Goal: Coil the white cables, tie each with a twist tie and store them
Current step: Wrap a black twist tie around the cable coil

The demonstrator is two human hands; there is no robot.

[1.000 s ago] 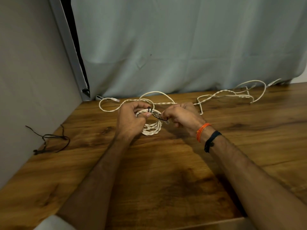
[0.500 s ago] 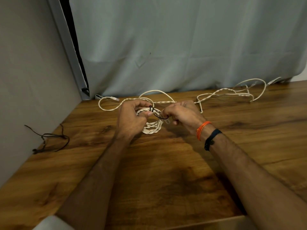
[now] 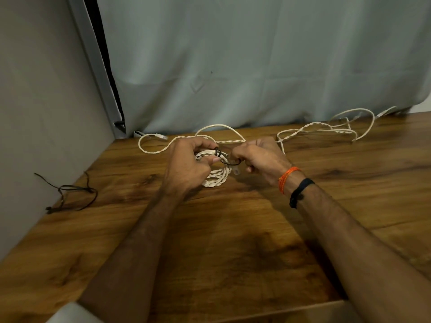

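Note:
A coiled white braided cable [image 3: 218, 177] is held just above the wooden table [image 3: 233, 241], near its far middle. My left hand [image 3: 186, 166] grips the coil's left side, thumb and fingers curled round it. A black twist tie [image 3: 227, 158] is wrapped over the coil's top and loops out to the right. My right hand [image 3: 258, 157] pinches the free end of that tie. A white plug [image 3: 236, 170] hangs from the coil between my hands. More white cable lies loose behind: one loop [image 3: 151, 143] at the far left, a tangle [image 3: 331, 128] at the far right.
Several black twist ties [image 3: 70, 194] lie in a heap at the table's left edge, against the grey wall. A pale curtain [image 3: 256, 66] hangs along the far edge. Bare wood stretches in front of my hands to the near edge.
My hands and the coil stay almost in place. The tie's loop between them has shifted slightly as my right hand works its end.

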